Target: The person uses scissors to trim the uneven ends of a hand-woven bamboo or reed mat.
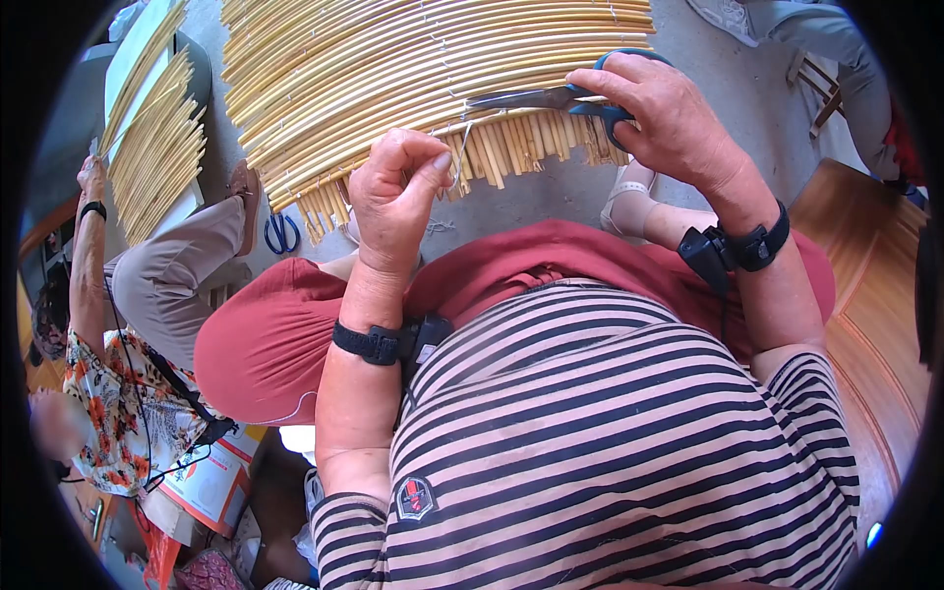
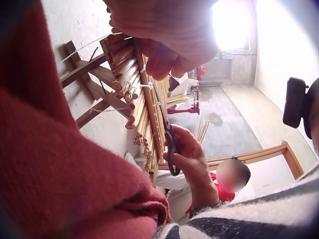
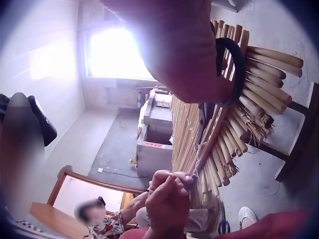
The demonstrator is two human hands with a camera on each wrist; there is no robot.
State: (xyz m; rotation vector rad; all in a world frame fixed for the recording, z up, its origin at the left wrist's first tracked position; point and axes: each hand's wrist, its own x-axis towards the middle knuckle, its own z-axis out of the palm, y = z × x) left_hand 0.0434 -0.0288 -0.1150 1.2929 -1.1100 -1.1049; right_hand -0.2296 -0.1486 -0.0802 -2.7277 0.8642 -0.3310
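Observation:
A mat of tied straw-coloured stalks (image 1: 344,74) lies before me in the head view, bound with rows of thin white string. My left hand (image 1: 398,192) is at its near edge, thumb and forefinger pinching a loose end of white string (image 1: 465,136). In my right hand (image 1: 678,123) are dark-handled scissors (image 1: 526,98), with fingers through the loops. Their blades point left across the last stalks, tips right beside the string. Short stalk ends (image 1: 501,152) stick out below that edge. In the left wrist view, the scissors (image 2: 171,144) lie along the stalk edge.
A second pair of scissors (image 1: 282,234) lies on the floor at left. Another person's hand (image 1: 91,175) holds a bundle of stalks (image 1: 157,147) there. Wooden legs (image 2: 92,79) stand under the mat. A wooden panel (image 1: 865,265) is at right, near another seated person's leg (image 1: 836,69).

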